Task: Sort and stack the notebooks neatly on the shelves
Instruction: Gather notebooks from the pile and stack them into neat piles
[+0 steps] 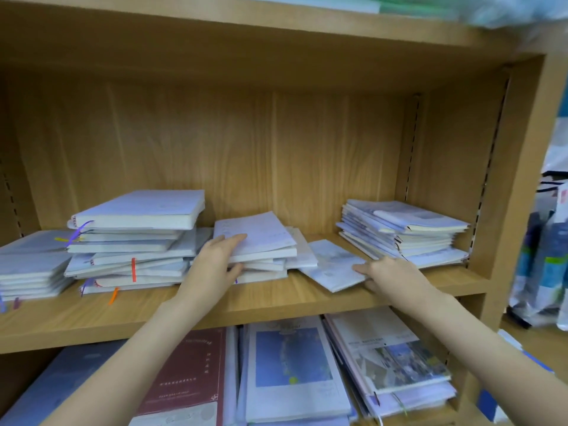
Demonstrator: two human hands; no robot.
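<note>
Here, at a wooden shelf (276, 299), a person is reaching in w/ both bare hands among pale notebooks. The left hand (215, 265) is gripping the near left edge of the middle stack (264, 244): fingers are lying flat over the top notebook, thumb is curling under, so the hand is clamped on the upper books of that pile. The right hand (390, 272) is pinching the near right corner of a loose notebook (330, 264), fingers on top, thumb below; that book is lying flat and skewed on the board, just beside the middle stack and in front of the right stack (402, 232), which is sitting fanned and uneven vs. the right wall. To the left, a taller, crooked pile (135, 241) is leaning w/ purple and orange ribbon markers (133, 269) hanging from its near side, touching the middle stack; further left, a low pile (33, 265) is running out of view at the frame edge. On the level below, larger books are lying flat: a maroon one (187, 376), a white one w/ a blue panel (292, 364), and a photo-cover one (396, 358) topping a slanted heap at right. Past the bookcase side, packaged goods (544, 265) are showing blurred.
</note>
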